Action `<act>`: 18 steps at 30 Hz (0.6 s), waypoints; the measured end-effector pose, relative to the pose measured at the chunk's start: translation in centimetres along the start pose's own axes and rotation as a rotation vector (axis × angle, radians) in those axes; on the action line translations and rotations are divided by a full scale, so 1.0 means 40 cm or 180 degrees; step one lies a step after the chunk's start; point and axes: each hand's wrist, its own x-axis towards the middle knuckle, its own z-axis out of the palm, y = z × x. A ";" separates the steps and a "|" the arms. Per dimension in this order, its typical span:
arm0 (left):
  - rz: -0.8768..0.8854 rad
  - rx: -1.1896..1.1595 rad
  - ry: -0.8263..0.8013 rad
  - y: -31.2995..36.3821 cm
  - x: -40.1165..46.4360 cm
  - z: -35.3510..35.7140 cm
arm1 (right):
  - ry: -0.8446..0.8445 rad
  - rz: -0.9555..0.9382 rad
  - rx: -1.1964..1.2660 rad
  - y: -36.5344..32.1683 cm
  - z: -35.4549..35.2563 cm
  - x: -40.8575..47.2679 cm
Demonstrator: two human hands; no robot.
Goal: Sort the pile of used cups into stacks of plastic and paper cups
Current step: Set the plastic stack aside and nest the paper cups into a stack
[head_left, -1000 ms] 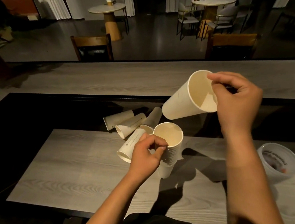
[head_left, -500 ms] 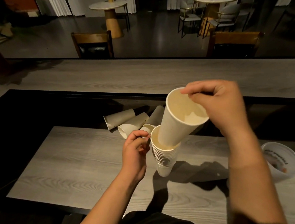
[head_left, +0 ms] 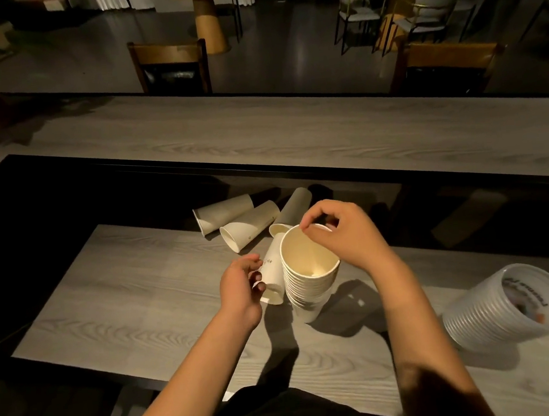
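Both hands work at the centre of the head view. The right hand (head_left: 341, 238) hangs over the tall stack of nested white paper cups (head_left: 306, 277), thumb and forefinger pinched together at the far rim of the top cup; whether they actually nip the rim or merely touch it is hard to make out. The left hand (head_left: 240, 286) curls its fingers round a single white paper cup with small printed lettering (head_left: 273, 273), which lies tilted against the stack's left side, its mouth partly hidden behind the fingers.

Behind these, toward the upper middle of the frame, three more white paper cups lie on their sides (head_left: 251, 222), with a smaller cup mouth peeping out just behind the stack, mostly covered. At the lower right, a stack of ribbed translucent plastic cups (head_left: 504, 311) lies on its side on the pale grey wood-grain tabletop (head_left: 126, 301); the print inside it is blurred. The stack's base is lost in its own shadow.
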 end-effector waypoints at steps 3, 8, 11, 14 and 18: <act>-0.0523 0.0281 0.0471 -0.021 0.035 -0.012 | 0.0111 -0.0020 0.0369 0.023 -0.016 0.013; -0.1235 0.0467 0.0547 -0.041 0.068 -0.021 | 0.0273 0.0205 0.0770 0.106 -0.015 0.058; -0.1522 0.0555 0.0071 -0.034 0.084 -0.013 | 0.0218 0.0625 0.0841 0.173 0.015 0.095; -0.1493 0.0555 -0.0019 -0.031 0.115 -0.003 | 0.0024 0.0912 0.0739 0.243 0.050 0.132; -0.1234 0.0669 0.0272 -0.033 0.170 -0.006 | -0.0379 0.1204 0.0286 0.325 0.104 0.190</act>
